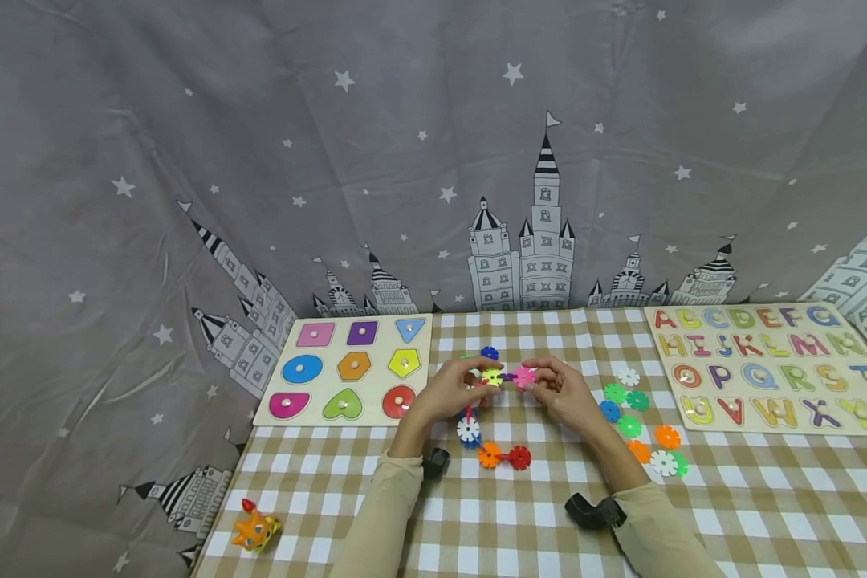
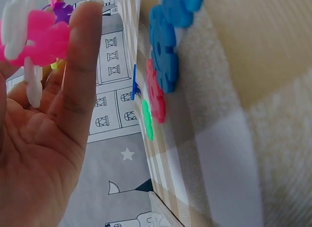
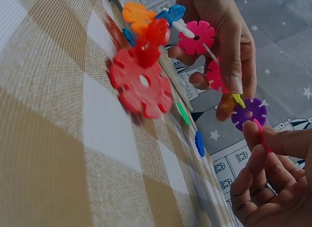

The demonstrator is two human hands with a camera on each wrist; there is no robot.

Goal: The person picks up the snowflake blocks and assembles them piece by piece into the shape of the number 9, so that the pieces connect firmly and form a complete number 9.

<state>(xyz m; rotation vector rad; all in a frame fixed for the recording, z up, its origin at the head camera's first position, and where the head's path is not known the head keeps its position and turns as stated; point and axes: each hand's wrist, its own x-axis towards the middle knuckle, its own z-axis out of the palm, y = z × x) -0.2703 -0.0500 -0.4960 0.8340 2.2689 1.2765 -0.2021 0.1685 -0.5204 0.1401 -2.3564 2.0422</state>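
Note:
Above the table my left hand point(image 1: 451, 388) grips a chain of notched plastic snowflake discs by its yellow disc point(image 1: 491, 376). My right hand point(image 1: 565, 392) pinches a pink disc point(image 1: 524, 377) between thumb and fingers. Between the two hands a purple disc point(image 3: 249, 113) joins the yellow and pink ones, edge in slot. From the left hand the chain runs down toward me through a white disc point(image 1: 468, 430) and an orange disc point(image 1: 489, 455) to a red disc point(image 1: 519, 457). Pink and white links sit by the left palm in the left wrist view.
Loose discs point(image 1: 629, 426) lie right of the hands; a blue disc point(image 1: 489, 352) lies behind them. A shape puzzle board point(image 1: 274, 393) stands left, an alphabet board point(image 1: 675, 377) right. An orange toy figure point(image 1: 256, 528) is at front left. A grey castle curtain point(image 1: 376, 160) hangs behind the checked tablecloth point(image 1: 506, 530).

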